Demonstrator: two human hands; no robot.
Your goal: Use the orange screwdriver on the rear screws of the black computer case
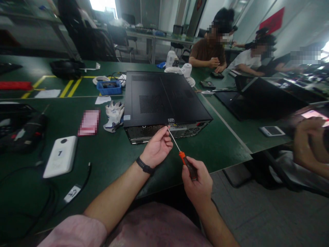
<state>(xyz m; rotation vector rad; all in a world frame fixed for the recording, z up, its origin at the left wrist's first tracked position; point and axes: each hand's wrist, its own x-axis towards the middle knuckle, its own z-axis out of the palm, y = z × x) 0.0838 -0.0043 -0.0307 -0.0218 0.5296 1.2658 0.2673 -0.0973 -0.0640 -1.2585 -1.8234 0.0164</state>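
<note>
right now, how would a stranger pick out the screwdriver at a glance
Find the black computer case on the green table. At its near edge, the screwdriver runs from the left hand, which pinches its tip, down to the right hand gripping its handle. Its thin metal shaft and orange collar set it apart from everything nearby.

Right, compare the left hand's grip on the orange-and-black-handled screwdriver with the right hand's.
The left hand pinches the orange-and-black-handled screwdriver by its thin metal shaft, near the tip; the right hand wraps the handle. The left hand sits by the rear of the black metal computer case; the right hand is farther back, nearer the body. Both hold the same tool.
</note>
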